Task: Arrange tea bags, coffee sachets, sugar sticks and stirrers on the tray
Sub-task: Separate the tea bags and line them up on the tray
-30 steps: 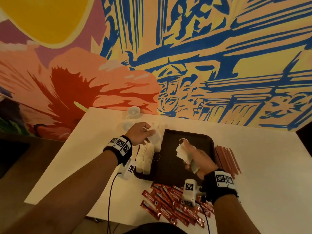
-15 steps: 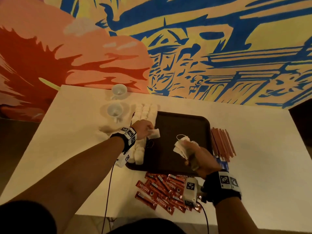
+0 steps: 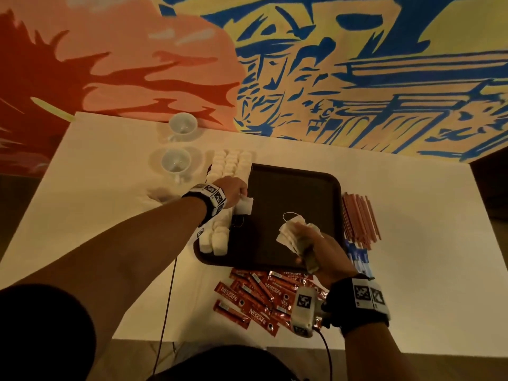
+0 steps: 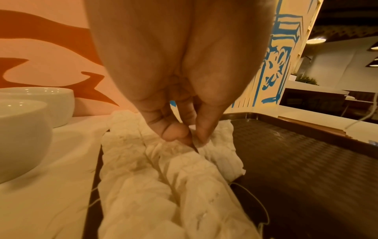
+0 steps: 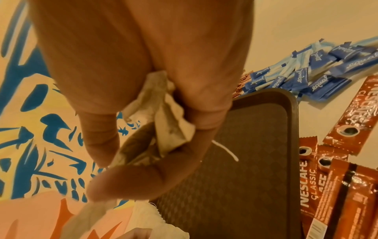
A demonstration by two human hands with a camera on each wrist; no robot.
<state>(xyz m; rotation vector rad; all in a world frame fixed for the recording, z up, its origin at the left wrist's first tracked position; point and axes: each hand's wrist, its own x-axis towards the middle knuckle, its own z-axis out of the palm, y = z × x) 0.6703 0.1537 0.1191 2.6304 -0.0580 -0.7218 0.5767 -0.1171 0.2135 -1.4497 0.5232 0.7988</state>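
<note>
Our left hand (image 3: 232, 191) has its fingers (image 4: 175, 132) pinched on a single tea bag (image 3: 243, 206) at the inner edge of the row of tea bags (image 3: 217, 237), which runs along the nine o'clock side of the tray (image 3: 299, 182); the bag touches the row and looks about to be laid into it. Our right hand (image 3: 320, 248) hovers over the tray toward five o'clock, its fingers (image 5: 102, 140) curled round a bunch of spare tea bags (image 3: 291, 233), one string looping out above them. From this we judge that only the tea bags are under way, and not finished, since a handful is yet to be placed. The rest of the dark tray floor is bare. Off the tray on the worktop (image 3: 426, 284), the coffee sachets (image 3: 255, 301) lie heaped at six o'clock, the stirrers (image 3: 360, 218) lie in a bundle at three o'clock, and the blue sugar sticks (image 5: 319, 72) sit near the four o'clock corner. Those three kinds all remain to be moved. Two white cups (image 3: 176, 162) stand beyond the eleven o'clock corner.
</note>
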